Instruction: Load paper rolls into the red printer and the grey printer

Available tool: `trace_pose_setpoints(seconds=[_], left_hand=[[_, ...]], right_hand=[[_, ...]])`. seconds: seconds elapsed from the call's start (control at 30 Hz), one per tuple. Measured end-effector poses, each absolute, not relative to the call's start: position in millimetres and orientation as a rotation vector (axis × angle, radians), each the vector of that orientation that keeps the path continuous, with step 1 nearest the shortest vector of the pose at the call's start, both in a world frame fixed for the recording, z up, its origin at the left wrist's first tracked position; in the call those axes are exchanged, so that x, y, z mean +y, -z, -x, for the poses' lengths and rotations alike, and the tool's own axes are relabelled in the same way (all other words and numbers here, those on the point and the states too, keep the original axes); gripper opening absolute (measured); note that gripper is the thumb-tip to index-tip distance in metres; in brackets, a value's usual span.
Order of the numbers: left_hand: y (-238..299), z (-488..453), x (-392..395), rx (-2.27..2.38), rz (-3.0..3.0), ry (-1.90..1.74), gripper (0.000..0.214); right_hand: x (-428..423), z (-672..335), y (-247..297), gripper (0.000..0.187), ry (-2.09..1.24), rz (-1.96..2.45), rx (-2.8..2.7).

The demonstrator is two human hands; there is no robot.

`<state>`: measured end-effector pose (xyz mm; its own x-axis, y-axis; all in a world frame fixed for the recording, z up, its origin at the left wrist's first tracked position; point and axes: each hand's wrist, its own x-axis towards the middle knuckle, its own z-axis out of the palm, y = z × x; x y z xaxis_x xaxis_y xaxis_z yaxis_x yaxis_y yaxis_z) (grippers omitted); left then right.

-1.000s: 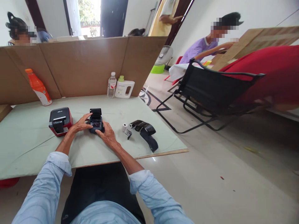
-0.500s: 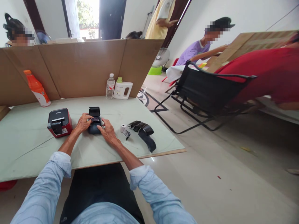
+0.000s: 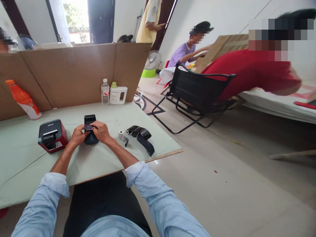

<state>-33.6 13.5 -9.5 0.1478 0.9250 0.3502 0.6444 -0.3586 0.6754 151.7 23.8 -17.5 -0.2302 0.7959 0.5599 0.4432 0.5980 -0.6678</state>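
A small black printer [image 3: 90, 131] with its lid flipped up sits on the pale green table [image 3: 27, 154]. My left hand [image 3: 78, 135] grips its left side. My right hand [image 3: 100, 131] is closed over its top, and both hands pinch a small dark part [image 3: 88, 127] above the open bay. A red and black printer [image 3: 52, 135] stands just left of my left hand. A small white paper roll [image 3: 120, 134] and a black pouch [image 3: 140, 137] lie to the right of my right hand.
An orange bottle [image 3: 22, 99], a water bottle [image 3: 105, 92] and a white jug [image 3: 118, 94] stand against the cardboard screen [image 3: 74, 72]. A black folding chair [image 3: 197, 93] stands right of the table. A person in red leans over a bed; other people are behind.
My hands have risen from the printer's sides to its top, now pinching a small dark part together. The camera has swung right, and the person in red has leaned further in.
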Motion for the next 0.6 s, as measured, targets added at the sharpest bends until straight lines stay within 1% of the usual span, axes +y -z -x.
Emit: trace_pose_setpoints(seconds=[0.2,0.4,0.47,0.6], left_hand=[[-10.2,32.3,3.7,1.404,-2.029,-1.087,0.022],[-30.5,1.1,-3.7,1.321,-2.257,-0.983,0.026],[-30.8,-20.7,-3.0,1.241,-2.368,-0.906,0.029],[-23.3,-67.4,0.4,1.177,-2.549,-0.594,0.036]], right_hand=[[1.1,-163.7,4.1,0.032,-0.512,0.887,-1.776],[-44.1,-200.7,24.6,0.023,-0.517,0.940,-1.640],[-60.6,-217.3,36.0,0.020,-0.482,0.998,-1.598],[-84.9,-250.7,57.9,0.024,-0.414,1.090,-1.531]])
